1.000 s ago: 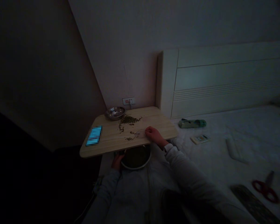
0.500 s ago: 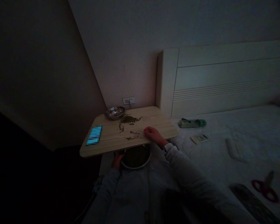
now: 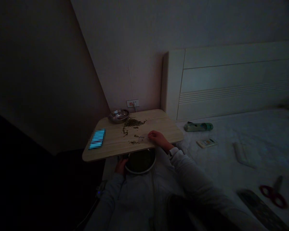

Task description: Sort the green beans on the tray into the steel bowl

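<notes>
The room is dim. My right hand (image 3: 158, 139) rests on a small wooden table (image 3: 115, 147), fingers curled, beside a few scattered dark grains (image 3: 134, 140). A larger heap of the same grains (image 3: 133, 123) lies farther back. My left hand (image 3: 121, 166) grips the rim of a round metal bowl (image 3: 140, 161) held just under the table's front edge. Whether the right hand holds any grains is not visible.
An empty steel bowl (image 3: 118, 115) stands at the table's back, a lit phone (image 3: 97, 139) on its left side. On the white bed to the right lie a green bottle (image 3: 198, 126), a small remote (image 3: 206, 142) and red scissors (image 3: 272, 194). A wall socket (image 3: 132, 103) sits behind.
My right hand has shifted slightly left toward the small grains. The left hand and bowl stay in place.
</notes>
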